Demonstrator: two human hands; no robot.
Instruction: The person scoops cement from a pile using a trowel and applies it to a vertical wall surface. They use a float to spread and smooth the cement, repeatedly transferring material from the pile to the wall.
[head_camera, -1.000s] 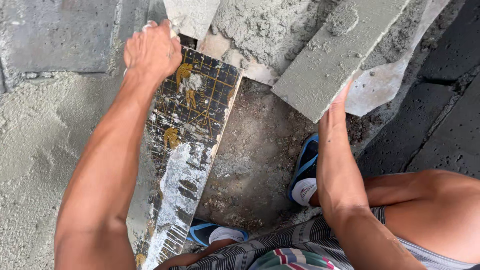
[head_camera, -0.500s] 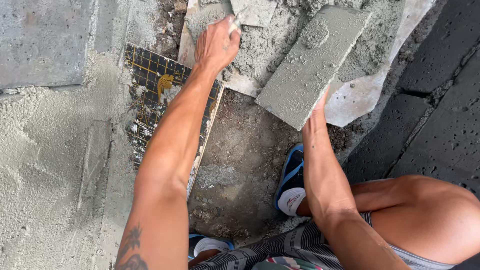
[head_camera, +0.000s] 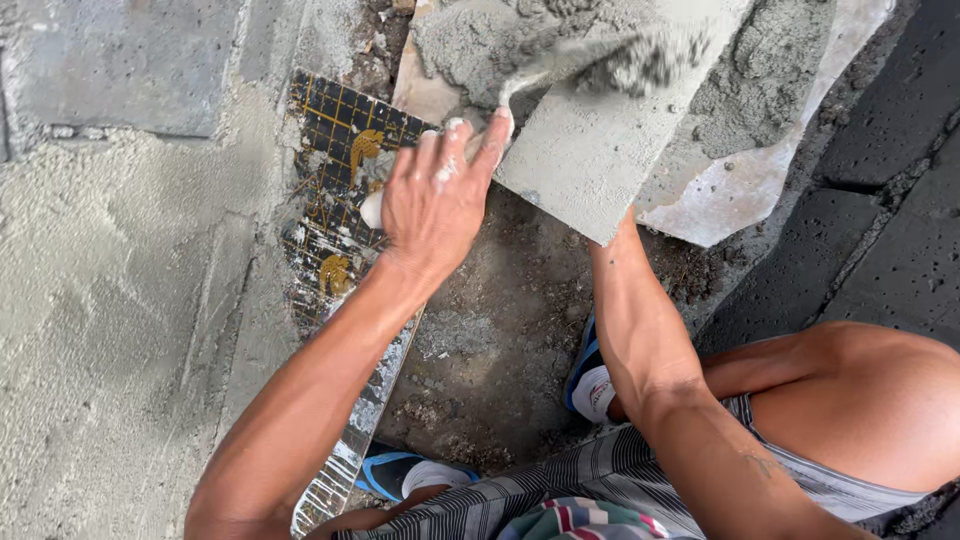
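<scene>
Left hand (head_camera: 435, 205) sat mid-frame, fingers (head_camera: 492, 135) curled around the handle end of a trowel (head_camera: 590, 60), blade blurred and loaded w/ wet grey mortar. Trowel lay over the top face of a grey concrete block (head_camera: 600, 160), tilted, upper centre of view. Right hand hidden under that block; only right forearm (head_camera: 640, 330) seen rising to its underside, so fingers there could not be told open or closed, though block appeared to rest on them.

Behind block: heap of wet mortar (head_camera: 470, 40) on a pale sheet (head_camera: 720, 200), its corner poking out lower right of block. Just left of left hand: dark tiled strip w/ gold pattern (head_camera: 335, 190), running diagonally down-left, smeared w/ mortar, forearm crossing over it. Far left: rough fresh mortar bed (head_camera: 110, 320), grey slab (head_camera: 120, 60) above it. Bare dirt floor (head_camera: 490, 330) betw. the arms. Blue-white sandals (head_camera: 590, 375) on feet near bottom centre; striped shorts (head_camera: 600, 480) at bottom edge. Dark paving slabs (head_camera: 900, 200) at right.
</scene>
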